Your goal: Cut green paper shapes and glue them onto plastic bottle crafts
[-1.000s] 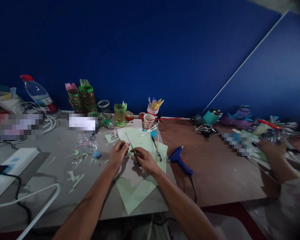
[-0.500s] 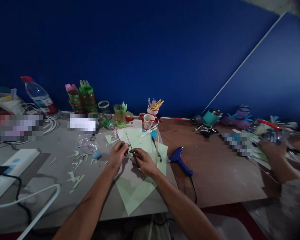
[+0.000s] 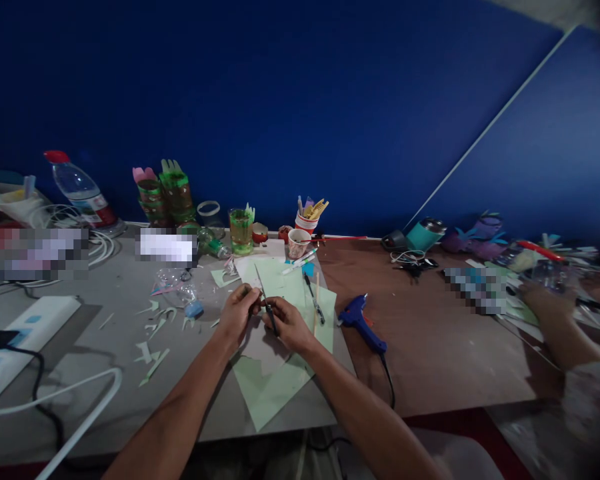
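The person's right hand (image 3: pixel 289 324) is holding a slim, dark-handled tool (image 3: pixel 271 317) that looks like a pair of scissors; the fingers are closing around its handle, and its thin blade is pointing up and away from the body. The left hand (image 3: pixel 240 312) is hovering just beside it, thumb and fingertips pinching together close to the blade; I cannot tell what small thing, if any, they are gripping.

Both hands are working above a green sheet (image 3: pixel 273 400) and a paler piece of paper (image 3: pixel 263 347), which are overlapping on the grey table (image 3: pixel 175 393). A black pen (image 3: pixel 314 300) and a thin wooden stick (image 3: pixel 317 293) are lying on the paper near the right hand. Curled paper scraps (image 3: pixel 153 363) are lying to the left, near a clear plastic bottle (image 3: pixel 183 290) with a blue cap. A blue glue gun (image 3: pixel 363 323) is resting on the brown table (image 3: pixel 445 347) to the right. Farther back, a patterned paper cup (image 3: pixel 299 244) is standing before a red-and-white cup (image 3: pixel 307 222) that is holding yellow utensils (image 3: pixel 317 209). At the far right, another person's hand (image 3: pixel 550 303) is reaching among craft materials.
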A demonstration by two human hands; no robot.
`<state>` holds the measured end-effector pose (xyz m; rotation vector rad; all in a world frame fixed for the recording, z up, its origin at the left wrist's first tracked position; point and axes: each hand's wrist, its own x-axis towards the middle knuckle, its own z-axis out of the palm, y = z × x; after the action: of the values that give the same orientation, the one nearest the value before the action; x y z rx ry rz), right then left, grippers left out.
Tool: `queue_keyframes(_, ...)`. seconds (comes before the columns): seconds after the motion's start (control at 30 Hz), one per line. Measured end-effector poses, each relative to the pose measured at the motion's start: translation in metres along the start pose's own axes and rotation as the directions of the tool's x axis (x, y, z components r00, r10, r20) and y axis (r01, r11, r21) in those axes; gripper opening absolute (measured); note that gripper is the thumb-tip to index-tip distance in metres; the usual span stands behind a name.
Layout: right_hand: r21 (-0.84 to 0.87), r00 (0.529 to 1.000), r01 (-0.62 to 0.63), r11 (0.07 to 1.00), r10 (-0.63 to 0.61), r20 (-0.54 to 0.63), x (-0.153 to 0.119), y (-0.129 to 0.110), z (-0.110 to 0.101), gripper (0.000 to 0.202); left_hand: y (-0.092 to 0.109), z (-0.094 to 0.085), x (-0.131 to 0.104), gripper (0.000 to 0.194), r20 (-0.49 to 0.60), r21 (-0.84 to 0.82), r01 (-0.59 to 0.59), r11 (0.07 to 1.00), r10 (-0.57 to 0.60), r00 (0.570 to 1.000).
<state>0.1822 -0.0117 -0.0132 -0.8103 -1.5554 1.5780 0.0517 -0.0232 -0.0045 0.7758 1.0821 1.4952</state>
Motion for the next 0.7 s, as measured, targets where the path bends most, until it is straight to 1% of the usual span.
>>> queue_keyframes(0.1,-0.011,1.0,-0.012,1.0,0.012,-0.001,-0.0002,-0.0023,-0.0004,0.021,-0.0005,-0.0001,-0.0001,0.026,0.001,-0.012,0.028,1.0,-0.028,1.0)
queue_keyframes(0.2,-0.014,0.999,-0.035,0.999,0.035,0.003,-0.0001,-0.0043,-0.0008,0.022,0.0003,0.0,-0.0003,0.025,-0.009,-0.019,0.026,0.999,-0.026,1.0)
queue_keyframes(0.33,-0.02,1.0,-0.018,1.0,0.018,0.006,0.0009,-0.0035,-0.0007,0.022,0.0012,0.0001,0.0004,0.023,-0.038,-0.029,-0.007,1.0,0.006,0.999)
queue_keyframes(0.47,-0.072,1.0,-0.004,0.997,0.002,-0.025,0.0021,0.0003,-0.0004,0.022,0.0003,-0.0011,0.0026,0.021,-0.078,-0.025,-0.035,0.999,0.033,0.996)
queue_keyframes(0.57,-0.084,0.999,-0.026,0.996,0.023,-0.036,0.0024,0.0026,-0.0005,0.022,0.0002,-0.0028,0.0051,0.02,-0.097,-0.041,-0.056,0.998,0.051,0.994)
queue_keyframes(0.7,-0.052,0.997,-0.062,0.997,0.059,-0.045,0.0014,0.0004,-0.0022,0.024,0.0033,-0.0048,0.0074,0.021,-0.135,-0.079,-0.093,0.993,0.081,0.987)
